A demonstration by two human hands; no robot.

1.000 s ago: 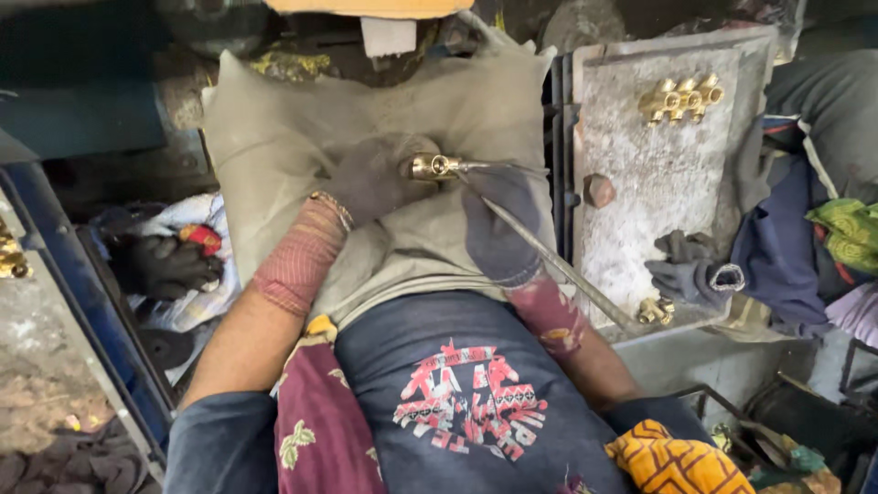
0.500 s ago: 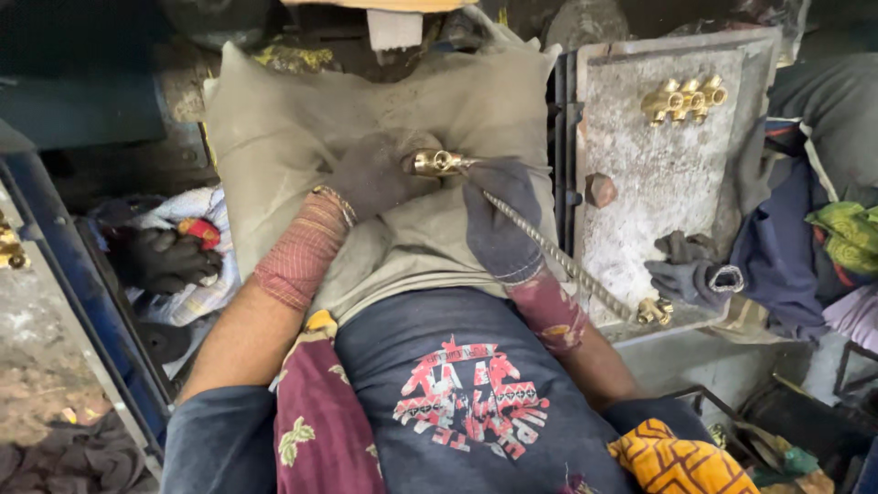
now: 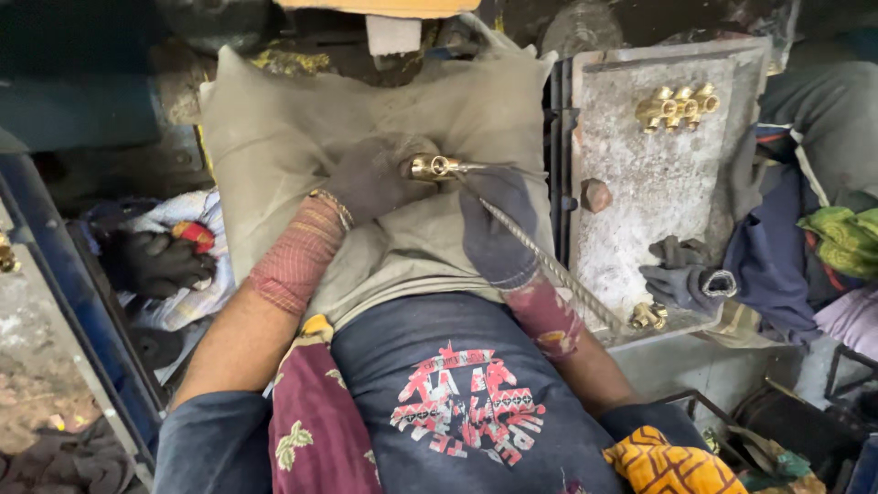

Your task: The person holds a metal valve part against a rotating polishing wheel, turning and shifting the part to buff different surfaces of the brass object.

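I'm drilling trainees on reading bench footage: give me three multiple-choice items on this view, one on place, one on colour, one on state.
1. Where does the cluster of brass fittings lie?
A. metal tray's far right corner
B. on the cushion
C. on the floor

2. What colour is the fitting between the hands?
A. black
B. brass yellow
C. red

3. What is the right hand doing?
A. resting open
B. gripping the ridged rod
C. lifting a glove

A: they sit on the grey tray.
B: it shines golden by the left hand.
B: gloved fingers wrap the rod.

No packages, labels, signs or screens are visible anywhere in this view.
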